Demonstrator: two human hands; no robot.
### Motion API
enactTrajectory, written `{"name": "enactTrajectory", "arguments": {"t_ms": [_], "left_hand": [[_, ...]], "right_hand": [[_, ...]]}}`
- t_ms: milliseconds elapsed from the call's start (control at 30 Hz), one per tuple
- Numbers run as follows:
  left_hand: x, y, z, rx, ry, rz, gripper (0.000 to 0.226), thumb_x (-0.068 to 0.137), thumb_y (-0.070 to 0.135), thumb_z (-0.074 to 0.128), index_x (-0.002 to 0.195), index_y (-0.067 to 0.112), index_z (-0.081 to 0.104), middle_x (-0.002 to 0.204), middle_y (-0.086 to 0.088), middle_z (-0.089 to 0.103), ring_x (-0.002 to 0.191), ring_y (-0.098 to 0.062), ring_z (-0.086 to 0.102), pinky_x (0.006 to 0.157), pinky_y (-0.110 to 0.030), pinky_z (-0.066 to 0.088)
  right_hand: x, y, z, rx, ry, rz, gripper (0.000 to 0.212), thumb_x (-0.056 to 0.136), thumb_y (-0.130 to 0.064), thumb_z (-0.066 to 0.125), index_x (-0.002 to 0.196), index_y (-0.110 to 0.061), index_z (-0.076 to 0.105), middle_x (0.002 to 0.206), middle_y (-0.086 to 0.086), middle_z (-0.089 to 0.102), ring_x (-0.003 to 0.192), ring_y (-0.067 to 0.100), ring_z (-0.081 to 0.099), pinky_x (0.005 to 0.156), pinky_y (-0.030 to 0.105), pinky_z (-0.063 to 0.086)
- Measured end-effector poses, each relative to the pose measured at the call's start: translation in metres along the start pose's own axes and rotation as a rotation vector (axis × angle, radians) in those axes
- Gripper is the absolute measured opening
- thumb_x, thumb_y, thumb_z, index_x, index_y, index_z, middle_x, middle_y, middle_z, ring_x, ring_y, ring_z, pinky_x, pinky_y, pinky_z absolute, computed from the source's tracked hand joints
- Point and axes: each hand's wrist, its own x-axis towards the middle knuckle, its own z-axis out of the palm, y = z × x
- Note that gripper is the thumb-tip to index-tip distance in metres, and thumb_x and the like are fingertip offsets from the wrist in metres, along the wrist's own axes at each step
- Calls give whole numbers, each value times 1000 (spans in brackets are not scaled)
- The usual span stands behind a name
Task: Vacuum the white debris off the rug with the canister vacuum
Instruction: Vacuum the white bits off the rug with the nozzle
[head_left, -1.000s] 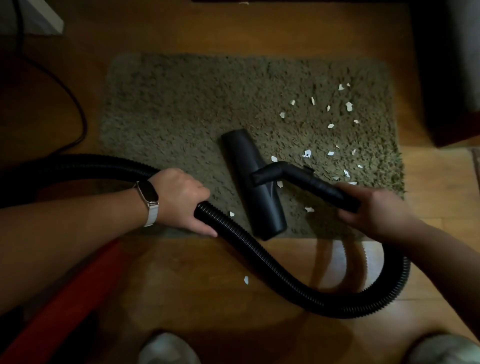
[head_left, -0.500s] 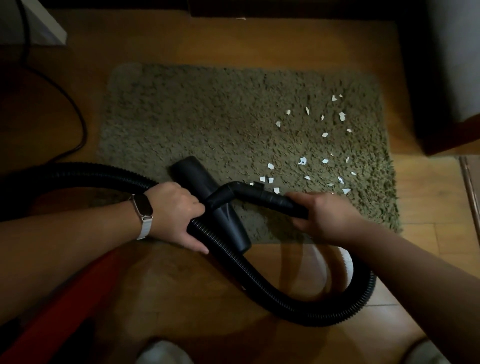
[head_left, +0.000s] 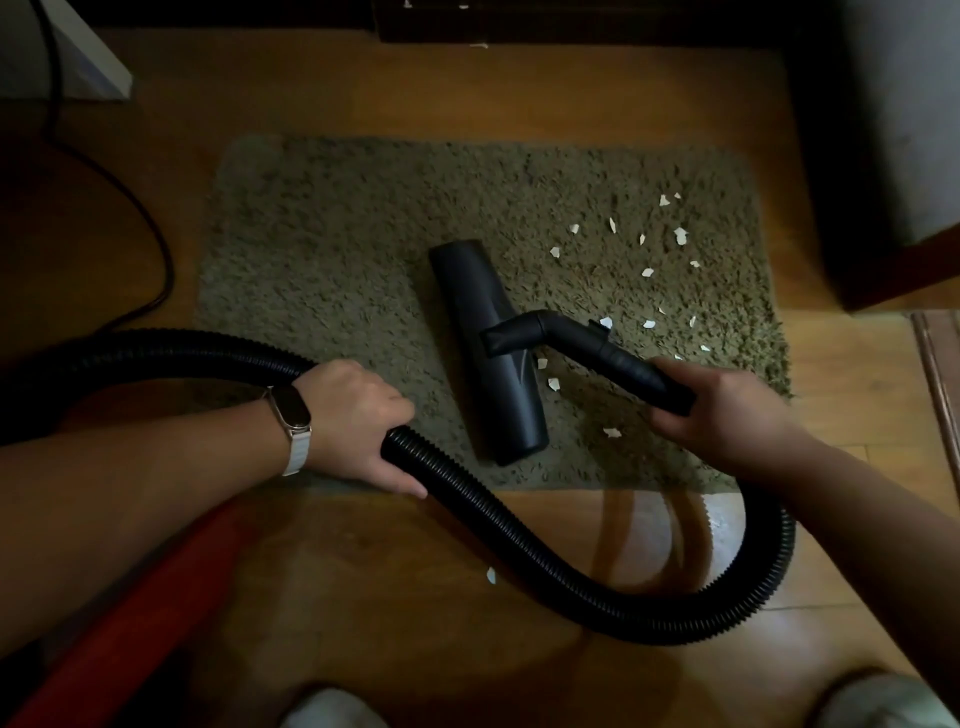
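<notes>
The left hand (head_left: 353, 415) is curled round the black ribbed vacuum hose (head_left: 519, 530), thumb underneath. The right hand (head_left: 727, 410) grips the rigid black plastic wand (head_left: 613, 358) at the hose's other end. Between the two hands the hose sags in a wide loop over the glossy wooden floor (head_left: 415, 93).

From the right hand the wand runs up and leftward to an elbow joint on the long black floor nozzle (head_left: 488, 353), which lies flat on the shaggy olive-green rug (head_left: 337, 260) between the hands and a little beyond them. The white debris (head_left: 680, 236) (small torn-looking scraps) is scattered over the rug beyond the right hand, with a few bits just beside the nozzle and one close to the right fingers. One stray white scrap (head_left: 491, 575) lies on the floor below the left hand, just beside the hose.

A pale-strapped wristwatch (head_left: 293, 415) sits on the left wrist. Under the left forearm shows a red surface (head_left: 130, 623), and beyond that arm a thin black cable (head_left: 150, 249) curves across the floor.
</notes>
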Motion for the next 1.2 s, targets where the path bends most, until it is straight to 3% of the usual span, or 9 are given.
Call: {"name": "enactTrajectory", "arguments": {"t_ms": [233, 367, 533, 667, 867, 933, 1067, 1200], "left_hand": [[16, -8, -12, 41, -28, -89, 71, 67, 96, 21, 61, 27, 37, 55, 12, 47, 48, -15, 51, 46, -25, 41], [29, -15, -20, 70, -148, -225, 75, 58, 97, 6, 71, 31, 39, 66, 14, 47, 62, -10, 51, 59, -27, 46], [37, -6, -18, 83, -247, -255, 77, 56, 95, 2, 78, 31, 41, 74, 14, 47, 67, -10, 48, 57, -27, 38], [45, 0, -7, 127, -214, -164, 78, 67, 91, 6, 87, 28, 47, 83, 12, 55, 72, -12, 54, 60, -28, 45], [53, 18, 9, 150, -259, 71, 65, 85, 79, 18, 103, 23, 48, 94, 3, 63, 78, -20, 62, 67, -35, 51], [54, 21, 9, 132, -286, 75, 67, 84, 80, 18, 101, 22, 48, 91, 2, 63, 75, -20, 62, 65, -35, 51], [55, 16, 1, 97, -292, 5, 73, 78, 87, 15, 92, 25, 50, 82, 8, 61, 69, -15, 59, 60, -32, 51], [60, 11, -6, 73, -267, -76, 70, 71, 90, 8, 81, 28, 38, 76, 11, 55, 66, -14, 56, 60, -30, 48]], "right_hand": [[-11, 7, -2, -24, -11, 96, 44, 84, -29, 73, 126, -32, 60, 75, -5, 59, 59, 13, 56, 49, 22, 37], [-23, 29, -11, 12, 6, 223, 42, 83, -29, 73, 123, -32, 62, 73, -4, 63, 58, 13, 58, 53, 30, 49], [-38, 56, -16, 93, 31, 380, 42, 84, -27, 72, 124, -30, 61, 74, -1, 65, 56, 18, 62, 53, 36, 53], [-40, 52, -11, 115, 15, 400, 39, 85, -25, 71, 122, -30, 61, 74, -5, 63, 58, 15, 62, 54, 35, 53], [-23, 18, 4, 66, -25, 241, 42, 85, -33, 69, 126, -36, 60, 76, -7, 63, 60, 11, 60, 54, 30, 53], [-20, 12, 4, 42, -47, 225, 43, 86, -33, 68, 127, -35, 58, 76, -6, 62, 59, 11, 58, 49, 24, 45], [-25, 19, 3, 62, -35, 261, 41, 86, -32, 69, 126, -36, 59, 76, -6, 64, 60, 11, 60, 54, 31, 53], [-42, 43, -1, 123, 27, 383, 44, 84, -25, 73, 126, -30, 62, 72, -8, 60, 59, 9, 58, 54, 31, 51]]}}
